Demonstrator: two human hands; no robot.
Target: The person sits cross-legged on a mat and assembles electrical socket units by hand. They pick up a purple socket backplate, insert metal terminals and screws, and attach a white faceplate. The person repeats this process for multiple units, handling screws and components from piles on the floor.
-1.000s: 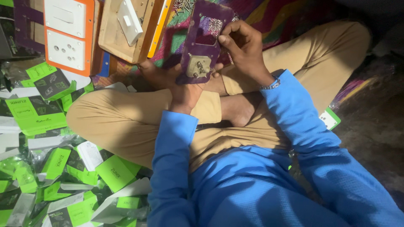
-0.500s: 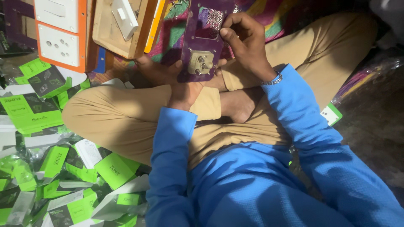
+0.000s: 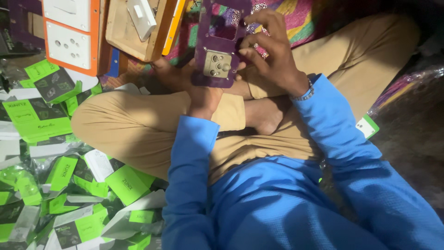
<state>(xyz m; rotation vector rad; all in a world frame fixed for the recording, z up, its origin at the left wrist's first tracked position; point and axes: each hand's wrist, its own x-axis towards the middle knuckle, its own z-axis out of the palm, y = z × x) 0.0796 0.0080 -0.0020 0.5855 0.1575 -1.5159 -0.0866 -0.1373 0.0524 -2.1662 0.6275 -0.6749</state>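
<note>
A person in a blue long-sleeved shirt and tan trousers sits cross-legged on a patterned cloth, holding a flat purple switchboard panel with rectangular cut-outs upright over the lap, above the crossed legs and between both hands; a small beige socket module with round brass-coloured pins sits in the panel's lower opening, facing the camera. The left hand is closed under the panel's bottom edge, fingers curled behind it and bearing it from below, while the right hand curls around the right edge, its fingertips pressed just beside the module and the thumb hidden behind the board. The panel looks thin, stiff and light, probably a rigid sheet weakest at the narrow strips between the cut-outs, so the solid outer edges seem the safest places to grip; the module appears hard plastic, small and smooth, and is likely best pinched by its sides rather than its pins. To the person's left stands an orange-framed board with white switch and socket plates beside a shallow wooden box holding a white switch, and a heap of green and white cardboard packets lies near the knee
</note>
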